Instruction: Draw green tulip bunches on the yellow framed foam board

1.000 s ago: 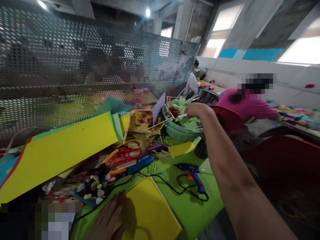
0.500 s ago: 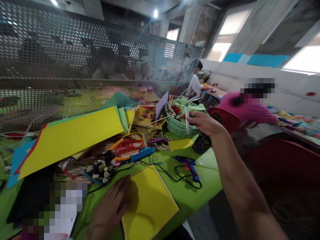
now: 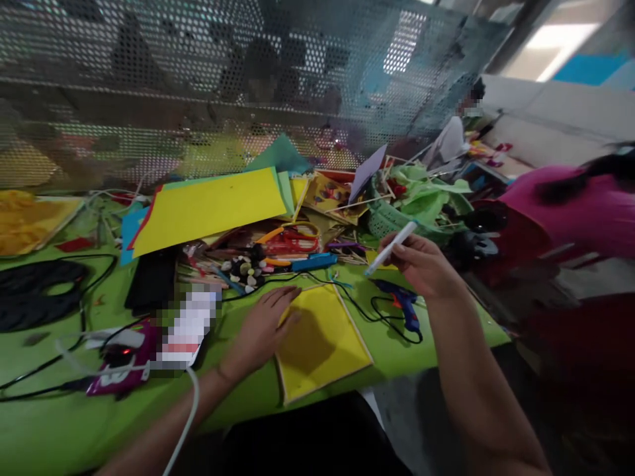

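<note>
Matt yellow panel, smooth plastic pen, perforated metal screen, plastic basket

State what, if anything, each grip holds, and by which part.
Right grip: a white marker, about its middle, both ends showing. Left grip: nothing visible; it rests on the yellow board.

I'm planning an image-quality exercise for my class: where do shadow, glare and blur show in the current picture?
Head view: a soft-edged shadow lies on the yellow board, beside the left hand; head view: the window at upper right is washed out to white; head view: the person in pink at the right edge looks soft, lacking crisp detail.
</note>
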### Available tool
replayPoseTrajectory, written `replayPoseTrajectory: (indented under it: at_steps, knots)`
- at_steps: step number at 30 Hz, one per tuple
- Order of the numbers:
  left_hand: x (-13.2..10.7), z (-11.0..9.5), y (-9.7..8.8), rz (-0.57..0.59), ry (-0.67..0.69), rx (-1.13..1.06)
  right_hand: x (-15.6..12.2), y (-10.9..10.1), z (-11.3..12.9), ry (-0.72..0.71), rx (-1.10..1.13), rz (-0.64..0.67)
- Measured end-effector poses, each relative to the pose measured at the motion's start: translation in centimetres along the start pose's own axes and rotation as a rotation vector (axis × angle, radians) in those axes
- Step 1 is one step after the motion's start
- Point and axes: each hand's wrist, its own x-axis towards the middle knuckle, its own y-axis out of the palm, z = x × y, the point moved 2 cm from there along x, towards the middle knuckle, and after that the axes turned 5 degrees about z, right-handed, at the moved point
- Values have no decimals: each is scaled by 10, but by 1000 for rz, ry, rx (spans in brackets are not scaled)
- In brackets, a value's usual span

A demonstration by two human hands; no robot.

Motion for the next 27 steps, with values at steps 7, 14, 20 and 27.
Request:
replayPoseTrajectory:
  at_steps: [7, 14, 20, 27]
  knots:
    - [38, -59, -10, 22, -11, -123, -25, 61, -38, -7, 75, -9]
    - [47, -62, -10, 68, -84, -11, -34, 80, -63, 36, 111, -44]
    - [39, -53, -5, 147, -66, 90, -35, 90, -72, 104, 152, -67]
    - [32, -55, -7, 214, -62, 125, -44, 108, -88, 59, 227, -240]
